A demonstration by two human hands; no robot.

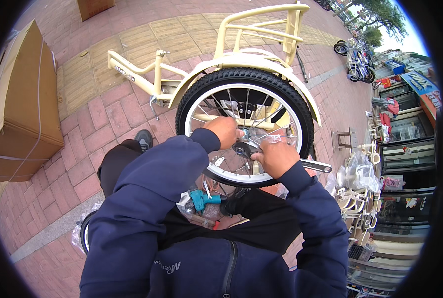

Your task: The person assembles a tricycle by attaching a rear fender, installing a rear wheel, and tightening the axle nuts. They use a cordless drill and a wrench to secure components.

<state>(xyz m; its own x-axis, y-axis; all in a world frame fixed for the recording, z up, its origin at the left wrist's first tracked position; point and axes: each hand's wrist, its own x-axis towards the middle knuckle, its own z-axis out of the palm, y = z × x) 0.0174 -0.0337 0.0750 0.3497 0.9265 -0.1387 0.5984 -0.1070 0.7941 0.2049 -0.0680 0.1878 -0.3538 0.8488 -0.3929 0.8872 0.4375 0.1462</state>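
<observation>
A spoked wheel (308,130) with a black knobbly tyre is mounted on a cream tricycle frame (157,79), its side facing me. At the hub (245,133) are the closed fingertips of my left hand (224,131); what they pinch is too small to make out. My right hand (279,157) is wrapped round a wrench (317,165). The wrench's dark head lies just below the hub, and its silver handle sticks out to the right past the tyre. A cream mudguard (261,60) arches over the wheel.
Between my legs lies a teal power tool (204,199) among plastic wrap and small parts. A large cardboard box (25,107) stands at the left. Cream frame parts (355,201) in plastic and a small metal stool (344,139) are at the right. Bicycles (359,62) stand farther off.
</observation>
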